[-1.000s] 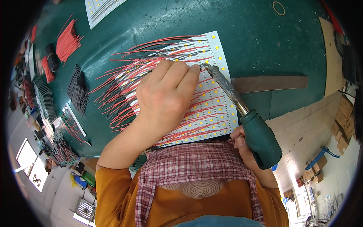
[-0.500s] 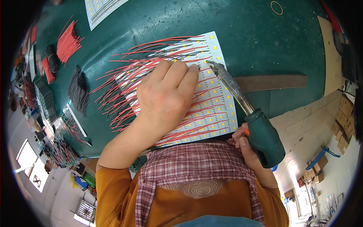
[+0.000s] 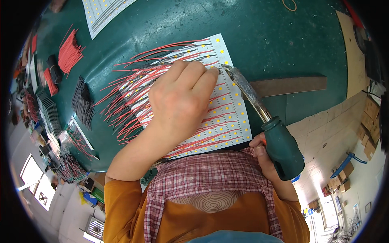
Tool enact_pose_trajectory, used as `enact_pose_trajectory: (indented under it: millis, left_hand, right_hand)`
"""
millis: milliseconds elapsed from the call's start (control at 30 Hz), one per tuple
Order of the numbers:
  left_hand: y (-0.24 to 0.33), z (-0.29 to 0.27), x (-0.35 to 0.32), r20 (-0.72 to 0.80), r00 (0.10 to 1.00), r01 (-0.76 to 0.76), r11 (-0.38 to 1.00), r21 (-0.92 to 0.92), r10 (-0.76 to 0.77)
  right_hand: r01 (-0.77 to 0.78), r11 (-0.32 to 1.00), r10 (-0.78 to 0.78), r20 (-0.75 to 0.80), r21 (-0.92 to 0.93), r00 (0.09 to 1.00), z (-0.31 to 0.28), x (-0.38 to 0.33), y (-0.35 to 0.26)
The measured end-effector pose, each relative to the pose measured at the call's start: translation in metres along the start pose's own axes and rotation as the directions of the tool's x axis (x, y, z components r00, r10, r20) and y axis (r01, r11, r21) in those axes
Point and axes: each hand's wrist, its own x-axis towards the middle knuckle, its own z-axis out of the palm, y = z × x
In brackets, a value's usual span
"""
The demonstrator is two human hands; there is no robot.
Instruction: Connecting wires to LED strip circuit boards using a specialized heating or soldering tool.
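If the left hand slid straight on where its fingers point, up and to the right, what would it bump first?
Probably the grey metal tip of the green-handled soldering iron, just beyond the left hand, though this one view doesn't clearly show whether they're at the same height.

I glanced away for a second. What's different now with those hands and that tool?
Measured against the LED board, the left hand and the tip of the soldering iron have shifted slightly toward its right edge. The whole view has also turned a little. The right hand still holds the iron; the loose red wires and black wires lie undisturbed.
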Motion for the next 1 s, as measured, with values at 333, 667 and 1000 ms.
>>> enact_pose_trajectory:
  millis: [333,667,1000]
  left_hand:
    - [0.0,0.002,0.001,-0.022,0.999,-0.037,0.999,0.037,0.037]
    - [0.004,0.001,0.002,0.001,1.0,-0.023,0.998,0.063,0.023]
    - [0.005,0.003,0.004,0.008,1.0,-0.009,0.995,0.104,0.008]
  right_hand:
    - [-0.053,0.992,0.038,-0.133,-0.114,0.99,0.008,-0.007,0.008]
    - [-0.05,0.99,0.055,0.037,-0.13,0.998,0.007,-0.013,0.015]
    - [-0.159,0.872,0.22,-0.08,0.464,0.972,0.003,-0.003,0.003]
